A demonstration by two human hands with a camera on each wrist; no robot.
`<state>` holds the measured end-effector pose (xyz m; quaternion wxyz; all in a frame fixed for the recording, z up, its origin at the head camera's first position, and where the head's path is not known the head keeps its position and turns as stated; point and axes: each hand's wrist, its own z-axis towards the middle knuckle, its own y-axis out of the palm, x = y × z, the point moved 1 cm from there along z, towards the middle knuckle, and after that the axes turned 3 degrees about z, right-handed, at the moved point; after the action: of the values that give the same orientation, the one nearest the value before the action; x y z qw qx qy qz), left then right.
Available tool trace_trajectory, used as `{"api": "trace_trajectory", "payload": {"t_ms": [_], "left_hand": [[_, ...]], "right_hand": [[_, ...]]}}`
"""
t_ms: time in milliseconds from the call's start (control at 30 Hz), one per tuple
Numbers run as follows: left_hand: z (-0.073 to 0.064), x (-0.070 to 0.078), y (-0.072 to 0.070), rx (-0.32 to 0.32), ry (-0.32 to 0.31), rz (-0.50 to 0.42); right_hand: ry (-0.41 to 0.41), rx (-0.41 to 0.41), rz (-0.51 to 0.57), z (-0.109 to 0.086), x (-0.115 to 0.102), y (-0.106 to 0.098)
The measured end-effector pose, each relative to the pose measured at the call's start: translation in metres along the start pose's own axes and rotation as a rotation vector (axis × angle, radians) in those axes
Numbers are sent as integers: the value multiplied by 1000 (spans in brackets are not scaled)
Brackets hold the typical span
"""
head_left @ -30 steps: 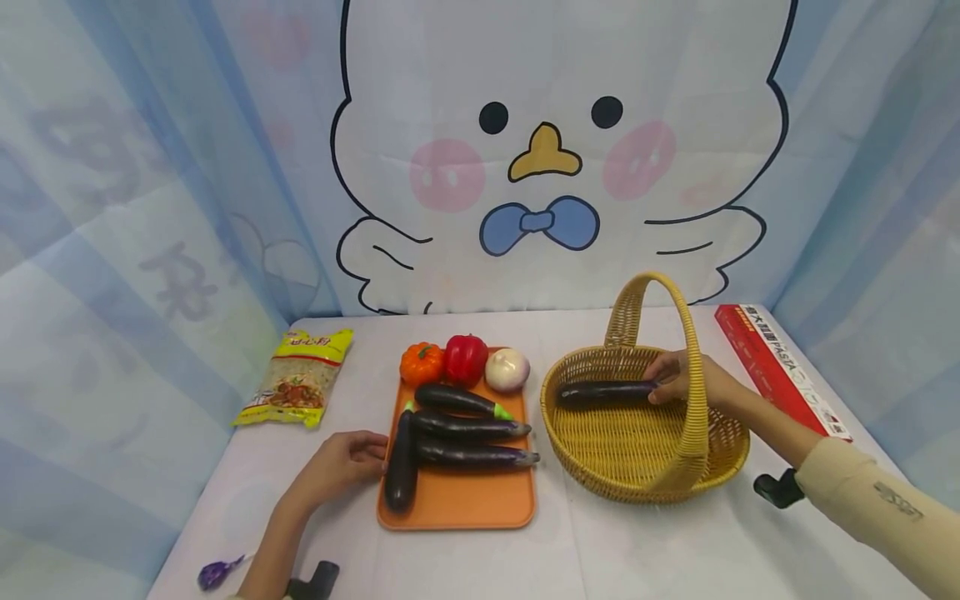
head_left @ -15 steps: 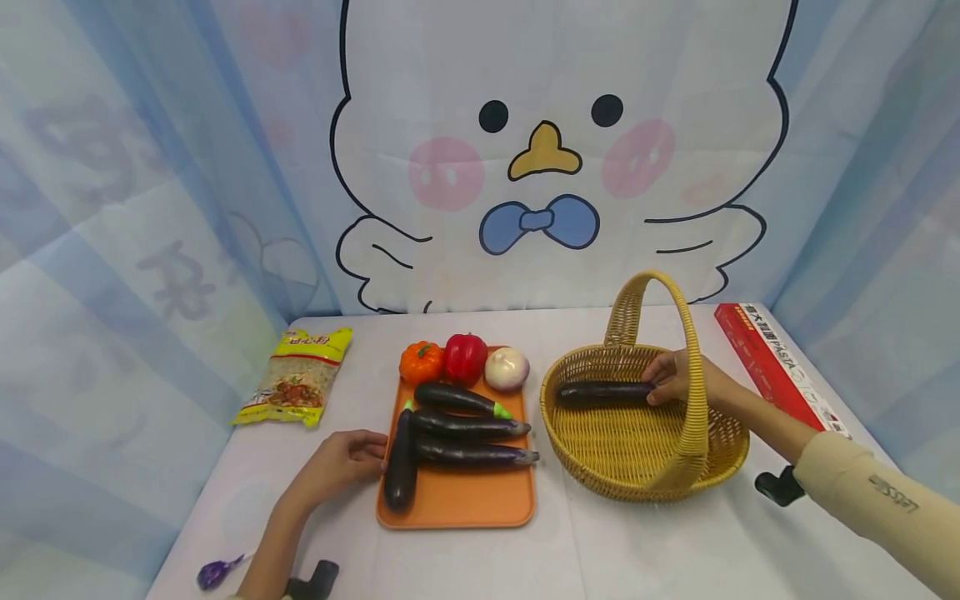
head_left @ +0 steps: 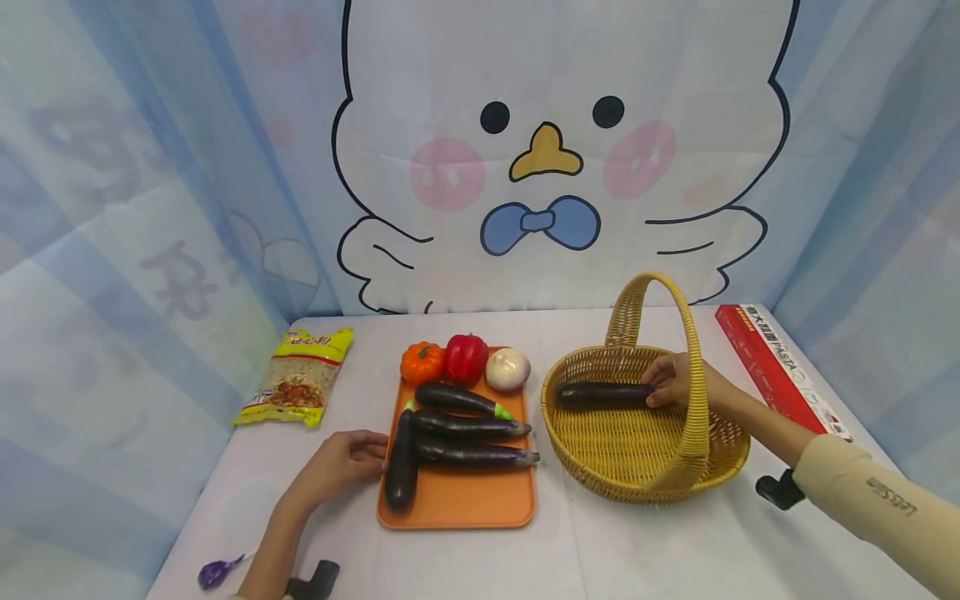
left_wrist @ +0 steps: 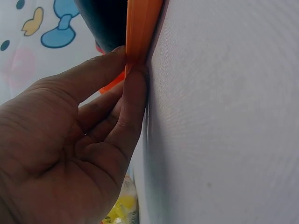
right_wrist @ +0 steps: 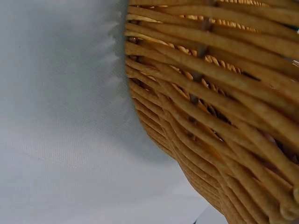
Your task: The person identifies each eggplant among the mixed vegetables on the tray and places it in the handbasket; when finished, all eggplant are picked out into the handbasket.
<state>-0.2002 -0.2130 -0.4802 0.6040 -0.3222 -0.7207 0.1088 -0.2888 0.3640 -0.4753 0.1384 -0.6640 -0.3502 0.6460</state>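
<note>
In the head view my left hand (head_left: 348, 462) is at the left edge of an orange tray (head_left: 480, 507). The left wrist view shows its thumb and fingers pinching the tray rim (left_wrist: 141, 32). Several dark eggplants (head_left: 472, 455) lie on the tray, one lengthwise along its left side. An orange mini pumpkin (head_left: 422, 365), a red bell pepper (head_left: 466, 361) and a white-purple round vegetable (head_left: 507, 370) line its far end. Inside the wicker basket (head_left: 577, 462), my right hand (head_left: 672, 380) grips one end of another eggplant (head_left: 600, 394). Basket weave (right_wrist: 187, 79) hides that hand in the right wrist view.
The basket's tall handle (head_left: 697, 375) arches over my right forearm. A yellow food bag (head_left: 302, 379) lies at the back left, a red pasta box (head_left: 780, 371) at the back right. A small purple object (head_left: 217, 572) sits near the front left. Printed curtains enclose the table.
</note>
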Motion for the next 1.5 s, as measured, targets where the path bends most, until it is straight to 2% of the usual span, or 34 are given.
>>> {"api": "trace_trajectory", "payload": {"t_ms": [233,733,1033,1133,1333,1500], "left_hand": [[0,0,0,-2,-1,-1],[0,1,1,8,-19,3],[-1,3,1,17,-23,16],[-1,4,1,20,-27,18],[-2,4,1,20,-26,15],[-2,4,1,19,-20,15]], "right_hand": [[-4,-2,-15,2,7,2],[8,10,16,-2,3,2],[-14,10,61,-5,1,1],[-6,18,75,-12,-10,0],[-84,22,63,-38,-49,-8],[-92,44,-6,-51,-67,-22]]}}
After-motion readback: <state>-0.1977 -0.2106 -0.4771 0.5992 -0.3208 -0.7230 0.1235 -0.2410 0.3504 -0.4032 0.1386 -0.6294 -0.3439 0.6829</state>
